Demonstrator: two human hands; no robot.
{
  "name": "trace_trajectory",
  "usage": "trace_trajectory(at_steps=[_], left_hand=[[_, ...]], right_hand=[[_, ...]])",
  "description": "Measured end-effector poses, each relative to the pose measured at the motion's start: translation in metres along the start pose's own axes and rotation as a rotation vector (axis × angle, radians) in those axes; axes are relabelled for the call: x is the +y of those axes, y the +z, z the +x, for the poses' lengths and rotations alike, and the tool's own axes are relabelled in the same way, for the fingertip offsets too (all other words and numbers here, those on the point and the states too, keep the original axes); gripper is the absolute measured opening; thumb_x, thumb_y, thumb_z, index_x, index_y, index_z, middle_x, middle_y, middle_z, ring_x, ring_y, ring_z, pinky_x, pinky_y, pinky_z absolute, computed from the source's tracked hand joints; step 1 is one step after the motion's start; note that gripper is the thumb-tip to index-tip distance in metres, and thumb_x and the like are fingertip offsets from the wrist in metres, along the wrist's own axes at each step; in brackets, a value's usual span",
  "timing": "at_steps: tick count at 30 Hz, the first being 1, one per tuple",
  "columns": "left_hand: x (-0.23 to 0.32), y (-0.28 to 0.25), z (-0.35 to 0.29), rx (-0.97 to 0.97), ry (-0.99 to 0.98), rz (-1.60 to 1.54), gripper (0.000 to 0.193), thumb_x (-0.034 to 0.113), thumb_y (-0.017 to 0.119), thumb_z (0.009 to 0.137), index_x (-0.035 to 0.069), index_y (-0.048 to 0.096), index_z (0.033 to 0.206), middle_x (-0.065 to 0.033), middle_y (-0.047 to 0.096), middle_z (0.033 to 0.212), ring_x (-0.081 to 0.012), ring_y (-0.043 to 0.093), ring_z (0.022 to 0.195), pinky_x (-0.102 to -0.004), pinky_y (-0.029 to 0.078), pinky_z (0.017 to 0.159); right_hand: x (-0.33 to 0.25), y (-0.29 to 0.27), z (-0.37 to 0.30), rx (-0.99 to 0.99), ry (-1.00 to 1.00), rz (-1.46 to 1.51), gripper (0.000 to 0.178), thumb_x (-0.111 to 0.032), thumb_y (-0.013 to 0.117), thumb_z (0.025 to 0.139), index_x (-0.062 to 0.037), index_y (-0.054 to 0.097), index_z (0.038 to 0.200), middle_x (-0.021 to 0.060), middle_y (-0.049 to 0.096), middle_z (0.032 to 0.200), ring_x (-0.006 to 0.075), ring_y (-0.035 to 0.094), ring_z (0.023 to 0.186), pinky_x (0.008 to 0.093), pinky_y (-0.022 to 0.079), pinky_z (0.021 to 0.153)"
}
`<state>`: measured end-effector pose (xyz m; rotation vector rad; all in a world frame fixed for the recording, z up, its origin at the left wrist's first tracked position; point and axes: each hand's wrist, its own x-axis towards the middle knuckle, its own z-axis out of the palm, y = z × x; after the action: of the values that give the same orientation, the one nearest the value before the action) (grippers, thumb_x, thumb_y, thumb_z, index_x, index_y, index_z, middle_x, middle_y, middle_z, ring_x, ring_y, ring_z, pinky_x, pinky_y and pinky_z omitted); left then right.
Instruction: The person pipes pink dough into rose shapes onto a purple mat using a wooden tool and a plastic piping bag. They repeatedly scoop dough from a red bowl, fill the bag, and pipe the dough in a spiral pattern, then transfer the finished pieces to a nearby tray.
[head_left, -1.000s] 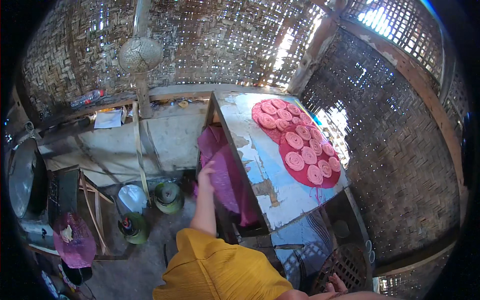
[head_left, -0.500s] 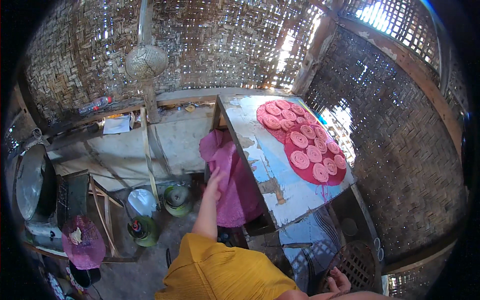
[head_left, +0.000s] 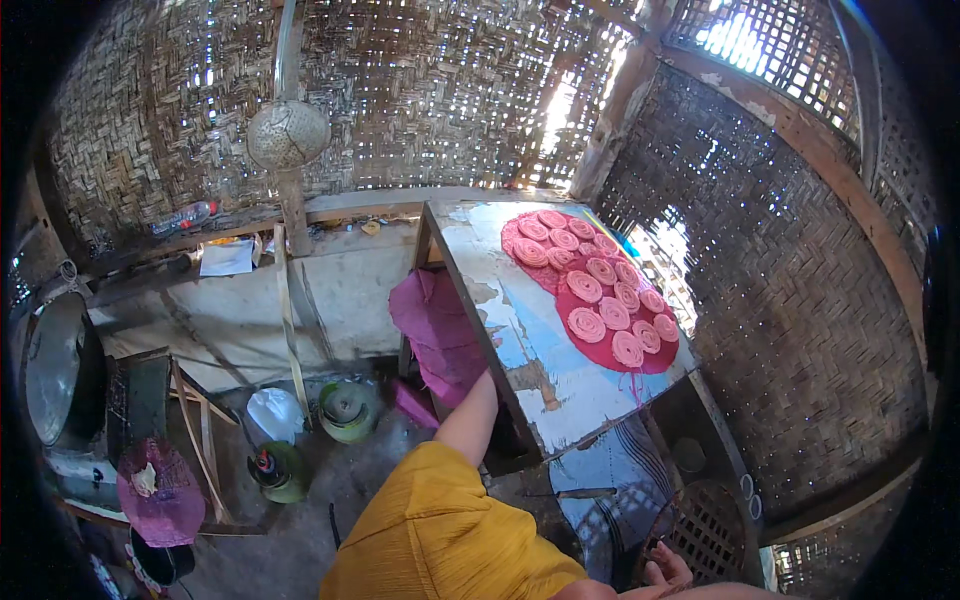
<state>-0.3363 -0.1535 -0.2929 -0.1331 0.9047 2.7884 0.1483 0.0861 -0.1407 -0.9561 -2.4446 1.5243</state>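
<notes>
My left forearm [head_left: 470, 420], in a mustard sleeve, reaches under the left edge of the table. The left hand itself is hidden behind that edge. Closest to it is a pink-purple sheet [head_left: 437, 325] of cloth or woven sacking, hanging bunched and creased beneath the tabletop. Low at the right, my right hand [head_left: 668, 568] has loosely curled fingers, and I see nothing in them. It is beside a dark round woven basket [head_left: 705, 525]. On the worn white-blue table [head_left: 510, 335], several flat pink spiral coils [head_left: 613, 312] lie on two overlapping magenta round mats [head_left: 600, 356].
Two green gas cylinders [head_left: 349, 408] and a white plastic bag [head_left: 275, 414] stand on the floor. At far left is a large dark pan [head_left: 62, 370], with a purple mesh disc [head_left: 165, 500] below it. A perforated metal ladle [head_left: 288, 135] hangs on the woven wall [head_left: 430, 95].
My left arm has swung right and under the table, and the hand has gone out of sight. The pink-purple sheet has drawn in under the tabletop. My right hand's fingers have curled more.
</notes>
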Motion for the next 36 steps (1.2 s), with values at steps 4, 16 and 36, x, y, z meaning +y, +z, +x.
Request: trace_trajectory(at_steps=[4,16,36], left_hand=[[0.009,0.009,0.011,0.067,-0.065,-0.212,0.044,0.019,0.049,0.084,0.004,0.039,0.124,-0.0135,0.057,0.107,-0.027,0.057,0.096,-0.0415,0.047,0.083],[0.161,-0.11,-0.098,-0.12,0.457,-0.42,0.047,0.04,0.047,0.088,0.009,0.045,0.123,-0.0084,0.053,0.119,-0.0274,0.049,0.11,-0.0462,0.036,0.097],[-0.009,0.192,-0.21,-1.069,-0.828,-0.537,0.058,0.039,0.048,0.087,0.005,0.035,0.132,-0.0139,0.043,0.131,-0.0314,0.046,0.115,-0.0489,0.034,0.099]], right_hand=[[0.077,-0.023,0.025,-0.095,0.268,0.16,0.038,-0.041,0.054,0.086,-0.0093,0.057,0.107,0.0093,0.059,0.095,0.0196,0.057,0.084,0.0385,0.047,0.069],[0.124,-0.023,0.022,-0.045,0.153,0.134,0.035,-0.033,0.053,0.089,-0.0076,0.056,0.112,0.0032,0.055,0.079,0.0112,0.048,0.061,0.0272,0.042,0.054],[-0.109,0.071,-0.024,-0.459,-0.024,1.573,0.062,-0.039,0.048,0.089,-0.0053,0.025,0.136,0.0145,0.046,0.124,0.0241,0.052,0.107,0.0376,0.04,0.092]])
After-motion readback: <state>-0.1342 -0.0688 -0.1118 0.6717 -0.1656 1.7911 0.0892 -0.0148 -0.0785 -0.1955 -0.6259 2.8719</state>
